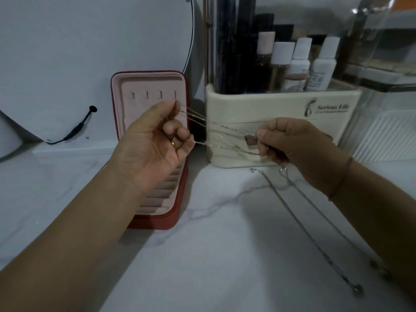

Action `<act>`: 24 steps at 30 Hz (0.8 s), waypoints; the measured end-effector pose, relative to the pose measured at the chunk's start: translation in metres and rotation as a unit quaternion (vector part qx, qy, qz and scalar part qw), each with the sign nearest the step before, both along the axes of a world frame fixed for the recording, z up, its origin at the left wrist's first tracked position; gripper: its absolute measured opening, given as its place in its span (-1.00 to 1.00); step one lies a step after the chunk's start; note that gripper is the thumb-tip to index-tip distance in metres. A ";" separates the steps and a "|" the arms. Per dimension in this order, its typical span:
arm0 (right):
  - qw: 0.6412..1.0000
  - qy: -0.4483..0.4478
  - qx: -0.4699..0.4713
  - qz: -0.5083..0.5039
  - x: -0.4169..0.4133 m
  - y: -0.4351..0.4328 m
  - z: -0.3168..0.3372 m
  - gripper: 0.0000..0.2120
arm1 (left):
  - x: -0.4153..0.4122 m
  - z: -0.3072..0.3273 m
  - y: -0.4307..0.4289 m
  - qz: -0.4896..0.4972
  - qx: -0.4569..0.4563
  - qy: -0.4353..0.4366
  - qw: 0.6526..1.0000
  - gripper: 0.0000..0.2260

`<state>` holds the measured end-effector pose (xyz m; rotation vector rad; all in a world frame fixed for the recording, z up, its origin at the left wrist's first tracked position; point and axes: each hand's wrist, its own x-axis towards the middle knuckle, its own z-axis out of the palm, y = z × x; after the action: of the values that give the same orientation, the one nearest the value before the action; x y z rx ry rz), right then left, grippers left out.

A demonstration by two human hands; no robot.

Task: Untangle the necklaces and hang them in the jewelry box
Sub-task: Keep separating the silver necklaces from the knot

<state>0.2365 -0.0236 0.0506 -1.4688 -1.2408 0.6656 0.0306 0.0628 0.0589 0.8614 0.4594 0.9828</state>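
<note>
necklaces (pixel 221 126) are held stretched between the hands | left hand (pixel 155 140): fingers clamped on them, before jewelry box (pixel 148 86) | right hand (pixel 292 147): fingers clamped on them beside pendant (pixel 250 140)

cream organizer (pixel 281 102) with bottles (pixel 324 64) | round mirror (pixel 90 41) | black cable (pixel 78 129) | marble counter (pixel 213 244)

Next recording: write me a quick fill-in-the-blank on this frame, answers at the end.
The left hand and right hand pinch thin chains stretched ___ them.
The open jewelry box shows ___ hooks in its lid.
The square pendant hangs nearer the ___ hand.
A ring sits on the ___ hand.
Missing words: between; four; right; left.
</note>
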 end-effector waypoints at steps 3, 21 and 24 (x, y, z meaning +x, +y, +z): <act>0.999 -0.018 0.014 -0.025 0.006 0.001 -0.001 -0.82 | 0.001 -0.004 0.000 -0.012 0.069 0.087 0.994 -0.86; 0.979 0.127 0.035 0.158 -0.011 -0.004 0.000 -0.85 | 0.024 -0.031 -0.032 0.015 0.341 0.332 0.879 -0.86; 0.977 0.134 0.035 0.165 -0.014 -0.005 0.001 -0.83 | 0.028 -0.031 -0.037 0.014 0.318 0.280 0.906 -0.90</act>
<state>0.2221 -0.0289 0.0516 -1.0810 -1.2897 0.9967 0.0586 0.0260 0.0274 1.7570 0.6475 0.9105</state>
